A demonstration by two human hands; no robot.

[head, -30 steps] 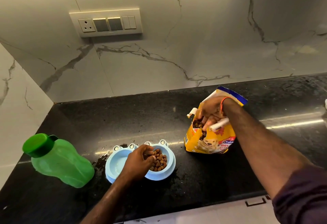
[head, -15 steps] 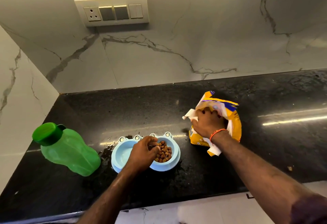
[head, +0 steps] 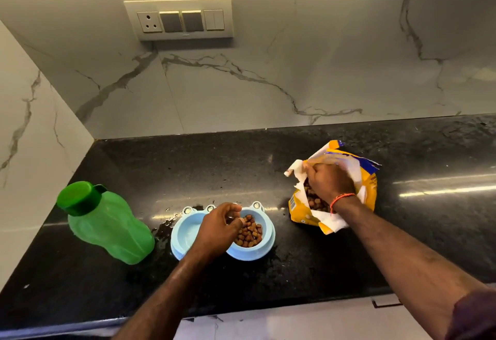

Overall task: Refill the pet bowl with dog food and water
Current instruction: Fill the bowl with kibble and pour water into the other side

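A pale blue double pet bowl [head: 264,244] with small frog-eye knobs along its far rim sits near the front edge of the black surface [head: 241,162]. Its right well holds brown kibble [head: 249,232]; the left well looks wet, with water splashed on the surface beside it. To the right, well apart, a torn-open yellow dog food bag [head: 300,209] stands slumped, white lining folded out, kibble showing inside. A green water bottle [head: 107,224], cap on, lies tilted left of the bowl.
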